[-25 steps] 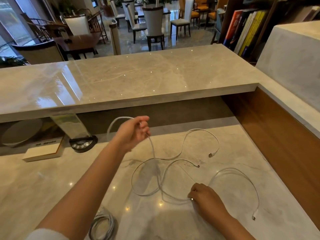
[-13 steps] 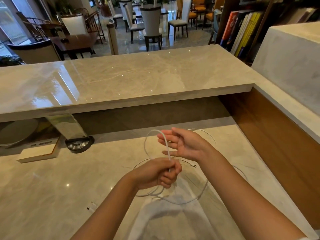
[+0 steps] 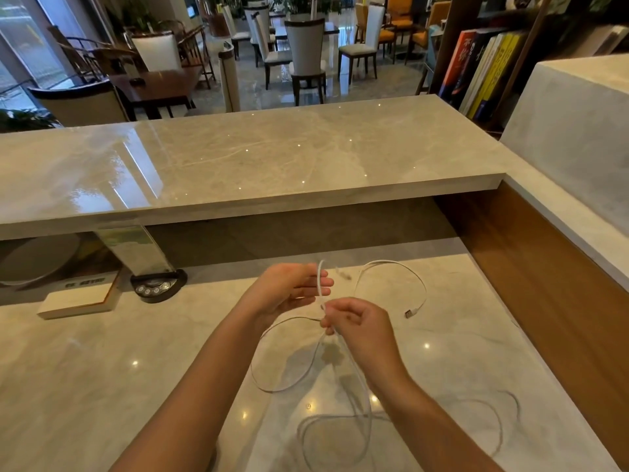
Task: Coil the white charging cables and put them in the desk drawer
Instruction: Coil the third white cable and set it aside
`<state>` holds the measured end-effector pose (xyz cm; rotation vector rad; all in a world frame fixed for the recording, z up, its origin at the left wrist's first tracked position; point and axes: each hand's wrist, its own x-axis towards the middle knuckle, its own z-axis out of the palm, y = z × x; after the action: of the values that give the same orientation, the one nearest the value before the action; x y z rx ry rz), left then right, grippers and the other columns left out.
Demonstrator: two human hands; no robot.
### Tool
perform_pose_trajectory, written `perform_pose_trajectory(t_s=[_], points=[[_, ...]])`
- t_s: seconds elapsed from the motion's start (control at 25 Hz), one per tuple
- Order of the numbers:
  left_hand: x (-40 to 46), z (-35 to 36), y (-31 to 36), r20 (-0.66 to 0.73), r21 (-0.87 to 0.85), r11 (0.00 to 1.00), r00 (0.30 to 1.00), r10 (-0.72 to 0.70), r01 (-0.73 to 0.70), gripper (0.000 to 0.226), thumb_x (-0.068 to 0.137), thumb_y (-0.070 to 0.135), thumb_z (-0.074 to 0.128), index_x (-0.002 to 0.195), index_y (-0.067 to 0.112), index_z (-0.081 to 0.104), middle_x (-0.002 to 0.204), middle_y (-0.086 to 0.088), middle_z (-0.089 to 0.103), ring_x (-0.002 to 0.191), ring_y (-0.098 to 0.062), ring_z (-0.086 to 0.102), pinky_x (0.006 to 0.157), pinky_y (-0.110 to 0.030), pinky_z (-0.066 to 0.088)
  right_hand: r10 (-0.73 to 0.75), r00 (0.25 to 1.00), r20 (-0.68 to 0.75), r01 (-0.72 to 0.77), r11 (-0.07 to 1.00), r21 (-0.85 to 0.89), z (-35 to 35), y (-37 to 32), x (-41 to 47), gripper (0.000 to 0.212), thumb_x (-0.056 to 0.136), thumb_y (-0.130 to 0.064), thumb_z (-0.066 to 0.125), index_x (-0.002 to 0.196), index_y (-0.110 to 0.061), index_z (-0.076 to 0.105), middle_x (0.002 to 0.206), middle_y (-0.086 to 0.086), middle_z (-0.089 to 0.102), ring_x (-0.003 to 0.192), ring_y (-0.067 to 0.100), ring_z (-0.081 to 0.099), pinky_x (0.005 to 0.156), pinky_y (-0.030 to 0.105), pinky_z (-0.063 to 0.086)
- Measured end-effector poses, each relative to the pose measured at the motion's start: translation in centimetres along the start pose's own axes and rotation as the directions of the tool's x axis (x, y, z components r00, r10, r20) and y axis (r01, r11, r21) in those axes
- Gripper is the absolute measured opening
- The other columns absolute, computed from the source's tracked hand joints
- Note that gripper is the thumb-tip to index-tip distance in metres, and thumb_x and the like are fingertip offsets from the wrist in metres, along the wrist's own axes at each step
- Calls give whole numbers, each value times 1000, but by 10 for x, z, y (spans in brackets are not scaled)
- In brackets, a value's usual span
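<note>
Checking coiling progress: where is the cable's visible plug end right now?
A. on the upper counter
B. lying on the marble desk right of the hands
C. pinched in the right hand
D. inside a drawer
B: the plug lies on the marble desk, right of the right hand.

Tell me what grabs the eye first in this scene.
Two bare hands meet over the marble desk, at the middle of the view: the left hand, fingers fairly straight, has a white charging cable across them, and the right hand pinches the same cable just below. Loose loops trail onto the desk beneath, with one plug end lying to the right.
</note>
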<state>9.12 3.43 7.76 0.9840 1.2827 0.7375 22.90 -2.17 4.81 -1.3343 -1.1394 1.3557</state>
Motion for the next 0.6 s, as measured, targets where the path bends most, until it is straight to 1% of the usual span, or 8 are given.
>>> perform_pose_trajectory(t_s=[0.08,0.16,0.28,0.32,0.36,0.48,0.52,0.6], points=[[0,1,4,-33,102,992,997,73,-70,19,93,17,52,94,8,69,80,-1,71,70,-8,68,67,-20,53,-76,997,35,79,991,-106,6,3,-4,15,86,-12,61,79,-24,67,71,-4,69,67,3,64,65,15,50],[-1,1,3,-49,32,994,993,105,-104,19,94,14,50,90,9,69,68,0,63,60,-8,63,63,-21,52,-208,977,36,210,942,-263,1,2,0,14,85,-14,62,79,-26,65,74,-10,67,73,3,62,66,11,47],[-3,-3,-2,-125,-113,988,988,94,-108,21,94,9,49,87,6,68,63,-2,54,49,-8,53,59,-21,52,-557,828,-74,425,707,-566,-21,-4,15,9,86,-12,62,82,-19,66,77,-8,61,68,7,55,59,12,42],[-3,-4,-4,-158,-114,988,983,89,-108,21,94,9,50,87,6,69,63,-3,54,48,-8,51,59,-21,52,-619,780,-90,443,648,-620,-27,-7,20,8,87,-13,61,82,-17,65,77,-6,60,68,7,53,58,16,42],[-4,-4,-5,-190,-90,989,977,96,-114,20,93,9,50,86,6,69,64,-4,54,49,-9,51,60,-22,52,-629,768,-124,438,656,-615,-32,-10,22,9,88,-13,59,81,-17,64,77,-4,60,68,8,53,57,19,42],[-9,-2,-3,-264,184,959,929,261,-217,20,92,12,54,83,15,71,65,-2,59,56,-11,52,60,-22,49,-372,890,-263,301,914,-272,-40,-31,29,17,96,-21,43,93,-20,60,90,-1,61,81,10,55,66,24,44],[-13,0,0,-249,334,904,901,356,-265,19,91,14,55,82,20,70,66,1,61,58,-10,53,59,-21,48,-248,945,-212,209,959,-192,-44,-40,33,20,97,-26,39,103,-23,58,99,-3,60,89,9,55,73,26,45],[-20,5,6,-143,585,732,843,518,-351,14,91,17,56,86,23,68,70,7,62,65,-7,56,62,-18,48,-72,997,23,76,953,-293,-53,-57,41,26,97,-33,39,117,-25,54,109,-6,60,98,9,57,82,28,46]])
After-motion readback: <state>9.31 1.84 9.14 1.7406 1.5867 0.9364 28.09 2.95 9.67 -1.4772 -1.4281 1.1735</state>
